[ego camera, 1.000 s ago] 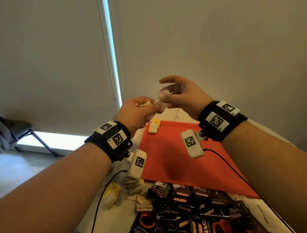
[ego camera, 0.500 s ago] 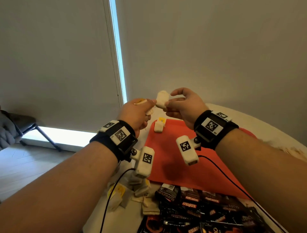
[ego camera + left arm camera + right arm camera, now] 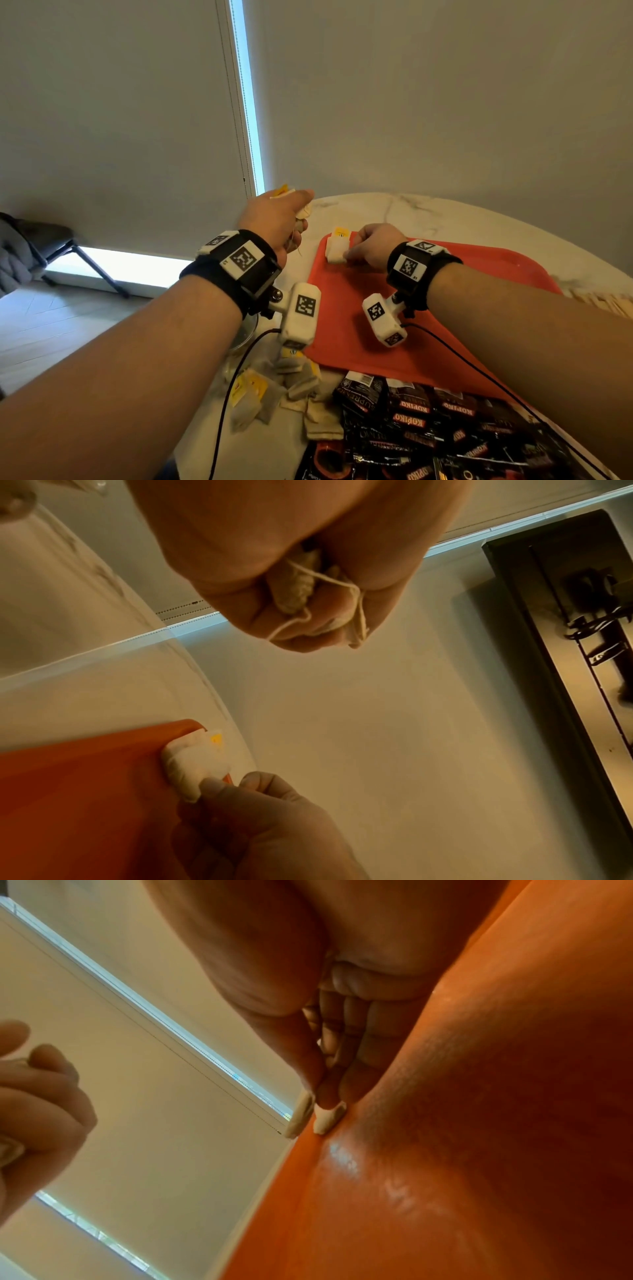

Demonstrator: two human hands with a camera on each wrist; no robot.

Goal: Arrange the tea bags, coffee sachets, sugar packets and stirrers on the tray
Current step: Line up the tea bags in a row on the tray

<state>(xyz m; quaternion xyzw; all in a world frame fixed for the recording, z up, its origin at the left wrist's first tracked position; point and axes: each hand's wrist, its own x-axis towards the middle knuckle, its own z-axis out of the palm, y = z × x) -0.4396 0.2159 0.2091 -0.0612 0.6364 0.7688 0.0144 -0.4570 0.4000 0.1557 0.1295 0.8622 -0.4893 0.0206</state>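
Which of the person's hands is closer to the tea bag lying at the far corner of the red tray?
The right hand: its fingertips touch the tea bag on the tray. The left hand is raised off to the left, gripping other tea bags.

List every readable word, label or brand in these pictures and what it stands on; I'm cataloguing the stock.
"KOPIKO": red band on the black coffee sachets at the near table edge, repeated on several.
"SUPREME", partly legible: on one black sachet, seen rotated.
Yellow tea bag tags: print too small to read.
Wristband squares: coded markers; their tiny corner characters are unreadable.
Wrist views: no text.
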